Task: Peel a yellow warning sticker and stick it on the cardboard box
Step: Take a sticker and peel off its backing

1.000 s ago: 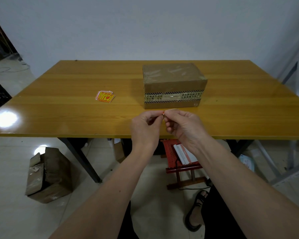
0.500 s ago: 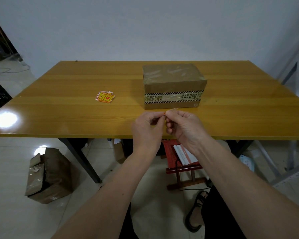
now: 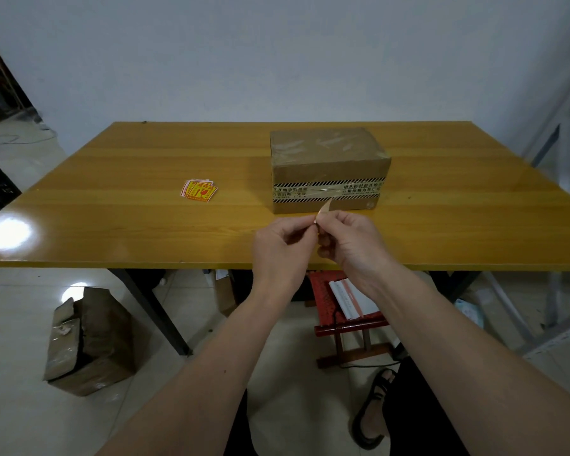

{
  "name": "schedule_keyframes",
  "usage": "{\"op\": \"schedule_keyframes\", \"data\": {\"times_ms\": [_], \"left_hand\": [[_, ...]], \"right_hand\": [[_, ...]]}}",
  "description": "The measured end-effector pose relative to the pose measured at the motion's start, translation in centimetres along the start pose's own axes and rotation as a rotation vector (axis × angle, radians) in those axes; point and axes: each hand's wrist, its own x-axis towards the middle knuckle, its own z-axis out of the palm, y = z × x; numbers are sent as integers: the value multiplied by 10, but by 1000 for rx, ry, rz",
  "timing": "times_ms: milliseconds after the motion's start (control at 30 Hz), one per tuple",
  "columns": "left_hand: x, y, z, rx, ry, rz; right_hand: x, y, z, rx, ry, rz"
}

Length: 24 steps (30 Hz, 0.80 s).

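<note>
Fingertips of the left hand (image 3: 282,245) and the right hand (image 3: 349,240) pinch together on a sticker (image 3: 323,210) held edge-on, a pale flap lifting above them; which layer each hand grips is too small to tell. The peeling step looks under way, just in front of the cardboard box (image 3: 329,166) on the table (image 3: 145,225). A small stack of stickers (image 3: 198,191) lies well to the left. Next, the halves likely need drawing apart, then the freed sticker pressing onto the box.
</note>
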Motion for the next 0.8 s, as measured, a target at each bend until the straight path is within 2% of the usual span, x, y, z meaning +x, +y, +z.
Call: {"op": "schedule_keyframes", "data": {"times_ms": [367, 800], "left_hand": [[5, 4, -6, -209, -44, -190], [9, 3, -8, -205, -61, -290]], "right_hand": [[2, -4, -7, -185, -32, -88], [-1, -5, -4, -252, -40, -89]]}}
